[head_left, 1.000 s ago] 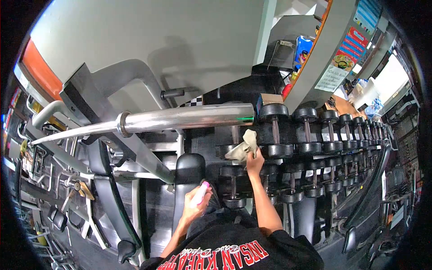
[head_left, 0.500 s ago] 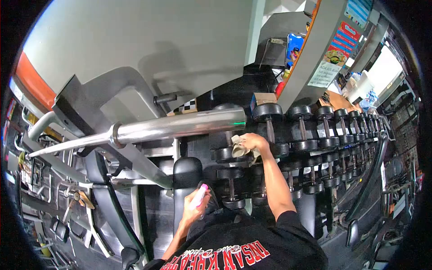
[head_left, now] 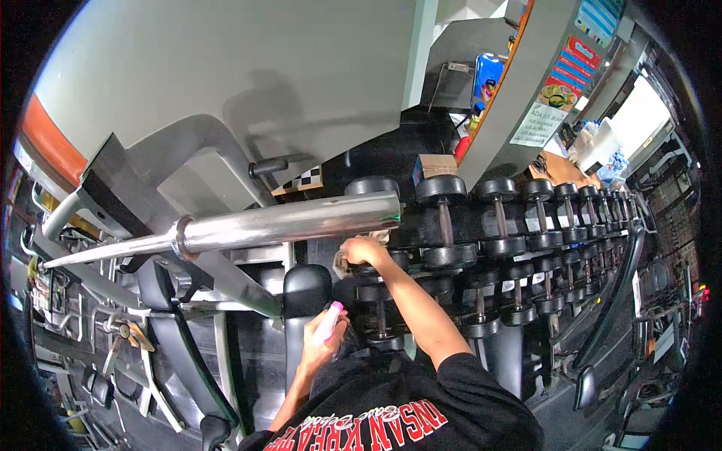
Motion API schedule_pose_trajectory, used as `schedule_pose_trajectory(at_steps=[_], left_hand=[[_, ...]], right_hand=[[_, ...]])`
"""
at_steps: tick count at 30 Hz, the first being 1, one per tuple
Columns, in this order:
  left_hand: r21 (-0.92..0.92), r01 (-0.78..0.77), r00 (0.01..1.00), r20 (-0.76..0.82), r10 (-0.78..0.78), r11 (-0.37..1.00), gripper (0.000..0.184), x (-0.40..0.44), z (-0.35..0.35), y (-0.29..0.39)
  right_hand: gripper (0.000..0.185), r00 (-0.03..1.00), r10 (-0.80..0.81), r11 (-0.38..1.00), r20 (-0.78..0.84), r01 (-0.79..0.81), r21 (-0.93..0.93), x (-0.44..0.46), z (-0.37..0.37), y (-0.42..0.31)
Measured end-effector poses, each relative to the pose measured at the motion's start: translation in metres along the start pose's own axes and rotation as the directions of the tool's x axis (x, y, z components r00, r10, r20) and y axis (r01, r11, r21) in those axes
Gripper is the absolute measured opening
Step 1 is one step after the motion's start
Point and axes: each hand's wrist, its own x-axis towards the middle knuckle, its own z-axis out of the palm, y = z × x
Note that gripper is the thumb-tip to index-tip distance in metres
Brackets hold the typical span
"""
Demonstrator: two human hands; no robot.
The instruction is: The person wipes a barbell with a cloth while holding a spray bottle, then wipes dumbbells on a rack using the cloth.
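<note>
My left hand (head_left: 322, 340) is wrapped round a white bottle (head_left: 328, 322) with a pink top, low in front of my shirt and beside the black bench pad (head_left: 307, 289). My right hand (head_left: 362, 251) holds a light beige cloth (head_left: 341, 264) just below the end of the shiny metal bar (head_left: 293, 222). The cloth lies at the left end of the upper dumbbell row, by the nearest dumbbell (head_left: 371, 186), whose middle is hidden behind the bar and my hand.
Two rows of black dumbbells (head_left: 445, 222) run off to the right on a rack. A grey machine frame (head_left: 203, 135) and padded benches stand at the left. Behind the rack are a small cardboard box (head_left: 438, 164) and a grey pillar (head_left: 519, 98) with posters.
My right hand has moved left with the cloth, from the dumbbell side to below the bar's end. My left hand keeps the bottle in nearly the same place. The view has shifted slightly.
</note>
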Motion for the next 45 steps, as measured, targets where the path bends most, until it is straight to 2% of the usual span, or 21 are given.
schedule_pose_trajectory(at_steps=[2, 4, 6, 7, 10, 12, 14, 16, 17, 18, 20, 21, 24, 27, 30, 32, 34, 35, 38, 40, 45], left_hand=[[0.012, -0.036, 0.999, 0.004, 0.036, 0.999, 0.018, -0.001, -0.001, -0.003], [0.014, -0.051, 0.999, 0.01, 0.05, 0.999, 0.019, -0.002, -0.002, -0.002], [0.012, -0.062, 0.998, 0.012, 0.062, 0.998, 0.019, -0.004, -0.004, -0.001], [0.017, -0.055, 0.998, 0.005, 0.055, 0.998, 0.018, -0.005, -0.004, -0.001], [0.031, 0.041, 0.999, 0.025, -0.041, 0.999, 0.019, -0.007, -0.005, -0.002], [0.041, 0.132, 0.99, 0.048, -0.134, 0.99, 0.019, -0.008, -0.006, -0.009], [0.227, 0.026, 0.986, 0.152, -0.062, 0.974, 0.024, -0.007, -0.008, -0.022], [0.163, 0.067, 0.988, 0.126, -0.088, 0.984, 0.02, -0.01, -0.001, -0.02], [0.182, 0.087, 0.985, 0.128, -0.112, 0.979, 0.02, -0.012, 0.0, -0.016], [0.202, 0.107, 0.982, 0.131, -0.135, 0.973, 0.02, -0.015, 0.002, -0.014], [0.214, 0.101, 0.983, 0.126, -0.13, 0.972, 0.02, -0.02, 0.005, -0.017], [0.221, 0.092, 0.985, 0.126, -0.121, 0.971, 0.02, -0.022, 0.007, -0.014], [0.211, 0.089, 0.987, 0.113, -0.114, 0.973, 0.02, -0.031, 0.01, -0.016], [0.192, 0.134, 0.983, 0.1, -0.155, 0.972, 0.019, -0.043, 0.013, -0.02], [0.175, 0.176, 0.974, 0.112, -0.197, 0.969, 0.018, -0.054, 0.013, -0.022], [0.157, 0.175, 0.974, 0.116, -0.194, 0.972, 0.018, -0.058, 0.013, -0.022], [0.151, 0.188, 0.974, 0.1, -0.205, 0.97, 0.019, -0.067, 0.011, -0.021], [0.153, 0.071, 0.993, 0.086, -0.085, 0.986, 0.02, -0.069, 0.011, -0.028], [0.18, 0.157, 0.982, 0.075, -0.172, 0.971, 0.019, -0.08, 0.006, -0.025], [0.17, 0.192, 0.976, 0.066, -0.206, 0.966, 0.019, -0.087, 0.004, -0.026], [0.164, 0.143, 0.986, 0.063, -0.155, 0.976, 0.019, -0.106, 0.003, -0.02]], right_hand=[[0.031, 0.995, 0.034, 0.996, 0.093, -0.042, 0.078, -0.016, -0.023, -0.001], [0.033, 0.993, -0.093, 0.957, 0.071, 0.069, 0.283, -0.016, -0.016, 0.021], [0.028, 0.972, -0.183, 0.915, -0.145, 0.222, 0.338, -0.032, -0.015, 0.04], [0.027, 0.97, -0.191, 0.876, -0.148, 0.237, 0.42, -0.042, -0.021, 0.046], [0.021, 0.995, -0.054, 0.738, -0.089, 0.1, 0.668, -0.083, -0.034, 0.054], [0.021, 0.966, -0.022, 0.807, -0.257, 0.169, 0.566, -0.108, -0.035, 0.057], [0.028, 0.964, -0.015, 0.827, -0.267, 0.162, 0.538, -0.127, -0.02, 0.059], [0.027, 0.755, 0.215, 0.819, -0.619, 0.206, 0.535, -0.141, 0.014, 0.057], [0.033, 0.754, 0.187, 0.844, -0.63, 0.205, 0.496, -0.15, 0.018, 0.053], [0.038, 0.773, 0.297, 0.759, -0.56, 0.166, 0.63, -0.164, 0.021, 0.038], [0.044, 0.624, 0.348, 0.828, -0.699, 0.146, 0.542, -0.159, 0.068, 0.038], [0.044, 0.582, 0.464, 0.738, -0.667, 0.161, 0.655, -0.16, 0.081, 0.029], [0.036, 0.434, 0.523, 0.752, -0.734, 0.171, 0.637, -0.162, 0.111, 0.015], [0.034, 0.556, 0.648, 0.592, -0.521, 0.063, 0.803, -0.167, 0.138, 0.011], [0.024, 0.681, 0.569, 0.632, -0.461, -0.004, 0.775, -0.166, 0.2, 0.019], [0.026, 0.718, 0.594, 0.408, -0.363, 0.12, 0.905, -0.178, 0.224, 0.009], [0.021, 0.794, 0.585, 0.241, -0.165, 0.025, 0.97, -0.194, 0.238, 0.009], [0.022, 0.777, 0.616, 0.17, -0.129, 0.029, 0.985, -0.193, 0.244, 0.012], [0.028, 0.703, 0.708, -0.055, 0.067, -0.039, 0.998, -0.199, 0.25, 0.022], [0.029, 0.682, 0.731, -0.139, 0.001, 0.147, 0.979, -0.208, 0.247, 0.021], [0.036, 0.644, 0.765, -0.199, -0.015, 0.258, 0.945, -0.231, 0.239, 0.006]])
